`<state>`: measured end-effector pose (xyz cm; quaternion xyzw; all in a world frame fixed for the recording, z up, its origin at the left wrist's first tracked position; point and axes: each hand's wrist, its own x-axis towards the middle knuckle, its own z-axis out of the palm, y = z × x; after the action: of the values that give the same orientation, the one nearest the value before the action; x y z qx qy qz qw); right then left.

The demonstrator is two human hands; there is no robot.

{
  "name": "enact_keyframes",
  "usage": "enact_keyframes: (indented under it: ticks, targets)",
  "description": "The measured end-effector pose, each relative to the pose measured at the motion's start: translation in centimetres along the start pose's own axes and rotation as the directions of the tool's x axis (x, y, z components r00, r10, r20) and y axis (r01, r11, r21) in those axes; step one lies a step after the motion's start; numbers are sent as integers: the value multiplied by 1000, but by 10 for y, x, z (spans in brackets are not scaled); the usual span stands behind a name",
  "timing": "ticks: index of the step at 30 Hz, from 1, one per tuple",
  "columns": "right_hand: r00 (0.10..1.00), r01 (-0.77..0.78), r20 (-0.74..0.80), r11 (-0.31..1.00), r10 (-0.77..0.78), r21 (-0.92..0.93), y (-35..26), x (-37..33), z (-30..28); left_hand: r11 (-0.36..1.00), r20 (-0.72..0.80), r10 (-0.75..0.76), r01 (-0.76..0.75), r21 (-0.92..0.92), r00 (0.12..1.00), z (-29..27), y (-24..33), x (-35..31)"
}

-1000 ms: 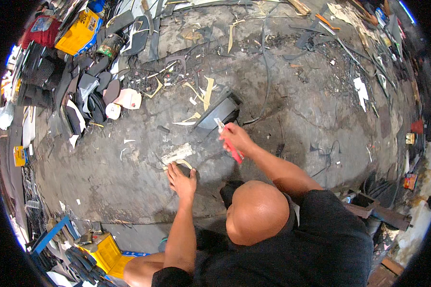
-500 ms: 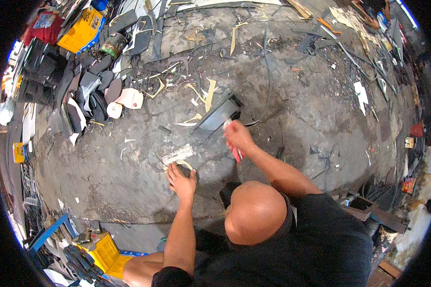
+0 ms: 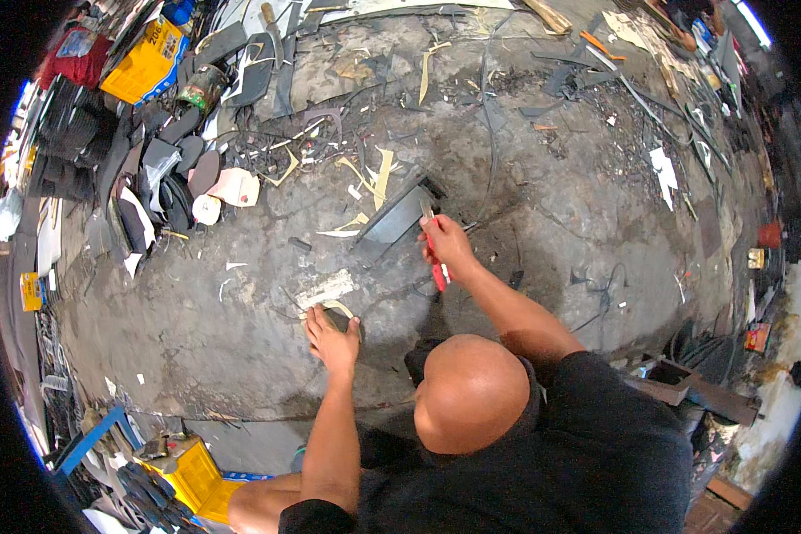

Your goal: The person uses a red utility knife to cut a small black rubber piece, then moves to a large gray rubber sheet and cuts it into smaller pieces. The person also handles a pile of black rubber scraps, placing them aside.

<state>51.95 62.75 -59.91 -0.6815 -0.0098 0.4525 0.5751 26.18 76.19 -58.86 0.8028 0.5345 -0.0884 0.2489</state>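
My right hand (image 3: 449,244) is closed around a red-handled knife (image 3: 440,276), whose pale metal end points away from me. That end is over the right side of a dark grey flat block (image 3: 395,221) lying slantwise on the floor; whether they touch is hard to tell. Lower and to the left, my left hand (image 3: 331,342) lies on the floor with its fingers spread and thumb apart. Its fingertips rest by a curved cream strip (image 3: 340,308), partly hidden under them, just below a whitish patch (image 3: 326,289).
Cream offcuts (image 3: 383,176) lie beyond the block. Dark sole-shaped pieces (image 3: 180,191) are heaped at left, near a yellow box (image 3: 146,60). Another yellow container (image 3: 185,472) stands at lower left. Scraps and strips litter the far floor; a dark metal frame (image 3: 669,383) is at right.
My right hand has moved slightly away from me, bringing the knife's end to the block's right side; its motion blur is gone. My left hand stays by the cream strip. The view has shifted slightly.
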Motion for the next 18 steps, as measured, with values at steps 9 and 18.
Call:
enact_keyframes:
  ticks: [9, 18]
  targets:
    - [998, -39, -54, 999, 40, 16, -16, -10, 6, 1000, 5, -25, 25, 6, 1000, 0, -3, -4]
    - [997, -67, 29, 996, 66, 50, -9, -14, 11, 1000, -14, 1, -1, -3, 1000, -4, 2, 0]
